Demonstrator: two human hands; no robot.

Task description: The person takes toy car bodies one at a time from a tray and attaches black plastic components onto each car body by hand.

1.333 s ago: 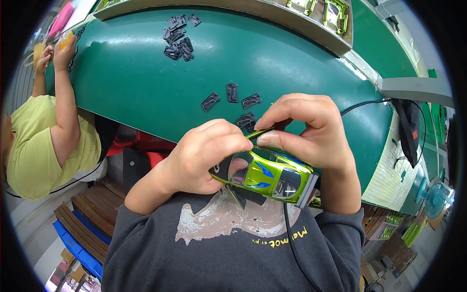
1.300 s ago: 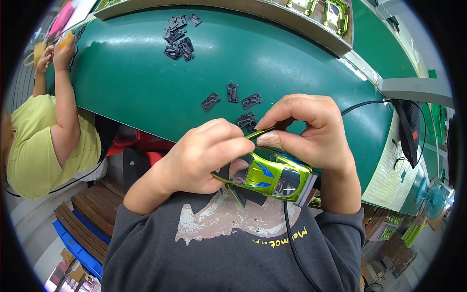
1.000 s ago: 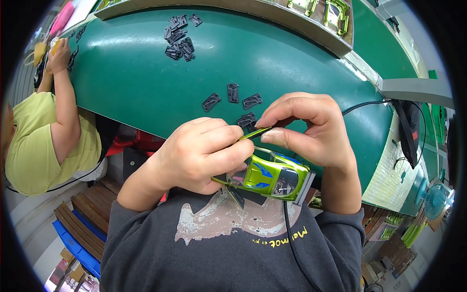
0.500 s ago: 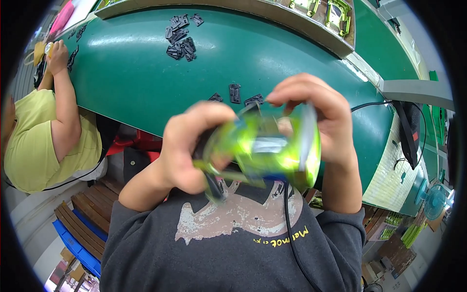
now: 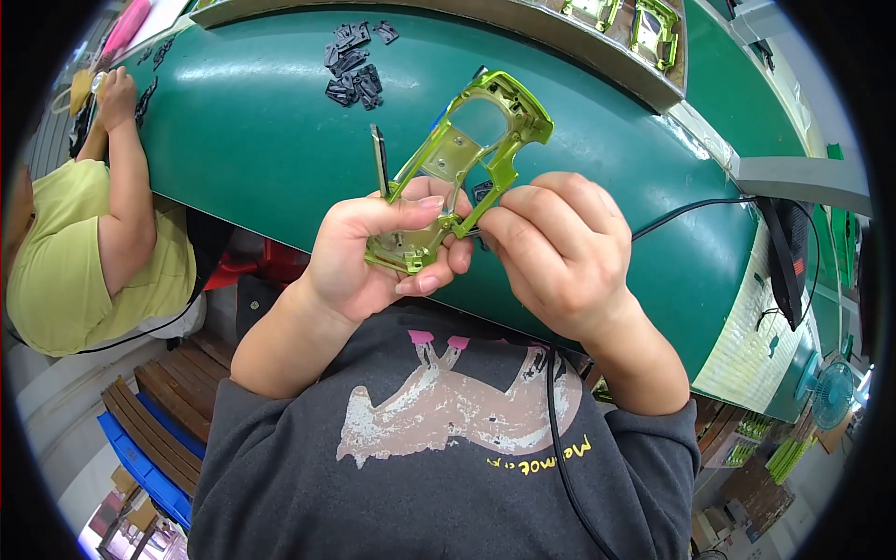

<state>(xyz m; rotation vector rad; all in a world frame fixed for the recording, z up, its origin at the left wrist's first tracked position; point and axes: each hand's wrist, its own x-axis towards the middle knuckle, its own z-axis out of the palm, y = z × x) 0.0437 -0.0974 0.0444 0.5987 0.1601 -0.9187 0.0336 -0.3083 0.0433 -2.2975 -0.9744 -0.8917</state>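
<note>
A lime-green plastic frame (image 5: 505,166) with large openings is tilted up above the green bench. My left hand (image 5: 347,245) grips its lower end, with the thumb across the inner side and the fingers behind. Beside that thumb, a narrow dark strip (image 5: 380,161) stands up; I cannot tell whether it is joined to the frame. My right hand (image 5: 571,250) is closed in a pinch at the frame's right edge. A dark sliver shows by its fingertips, too small to name. Behind the frame, a small black plastic part (image 5: 483,192) lies partly hidden on the bench.
Several black plastic parts (image 5: 353,63) lie in a pile on the green bench (image 5: 243,121). A tray (image 5: 523,47) with green frames runs along the far side. A co-worker's hand (image 5: 117,98) is at the left. A black cable (image 5: 691,207) crosses at the right.
The green frame, blurred and held low before, is now raised, tilted and turned with its inside in view. My right hand has shifted from its right end to a pinch at the edge.
</note>
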